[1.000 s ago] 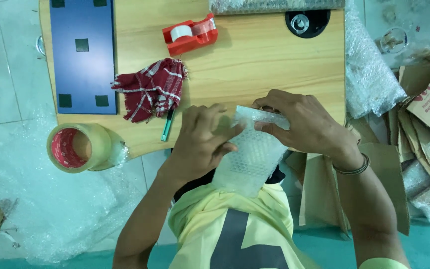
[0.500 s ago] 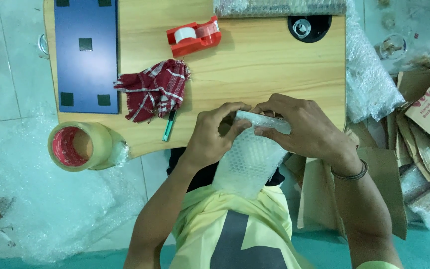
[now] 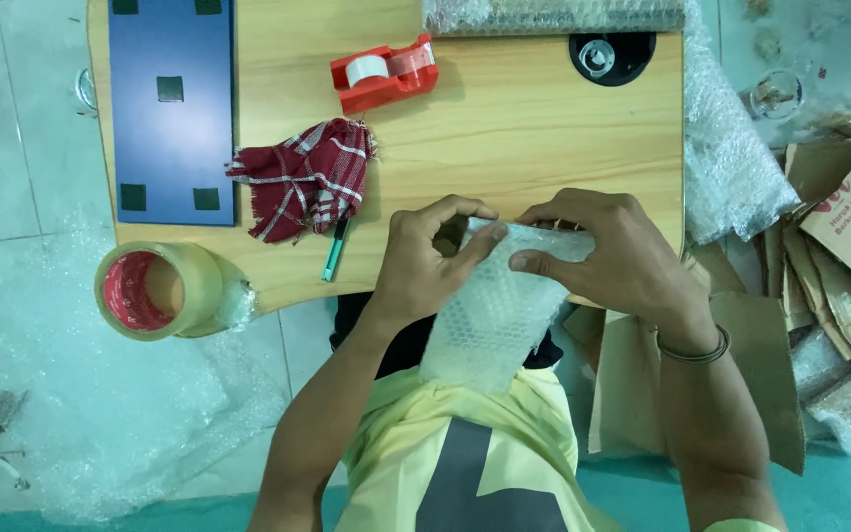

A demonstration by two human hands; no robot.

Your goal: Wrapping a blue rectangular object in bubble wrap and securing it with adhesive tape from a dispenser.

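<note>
Both of my hands hold a bundle of clear bubble wrap (image 3: 490, 315) at the near edge of the wooden table (image 3: 504, 128). My left hand (image 3: 425, 266) pinches its upper left corner with thumb and fingers. My right hand (image 3: 608, 251) covers the top right of the bundle, and a metal bangle sits on that wrist. The wrap hangs down over my lap; what is inside it is hidden.
A red-checked cloth (image 3: 302, 177) and a green pen (image 3: 335, 254) lie left of my hands. A red tape dispenser (image 3: 383, 74), a blue panel (image 3: 171, 103), a big tape roll (image 3: 155, 291), a bubble wrap roll (image 3: 554, 15), a black round base (image 3: 611, 56) and cardboard pieces (image 3: 839, 227) surround them.
My hands have shifted a little on the bundle, the left fingers now curled to pinch its corner. The bundle stays at the table edge.
</note>
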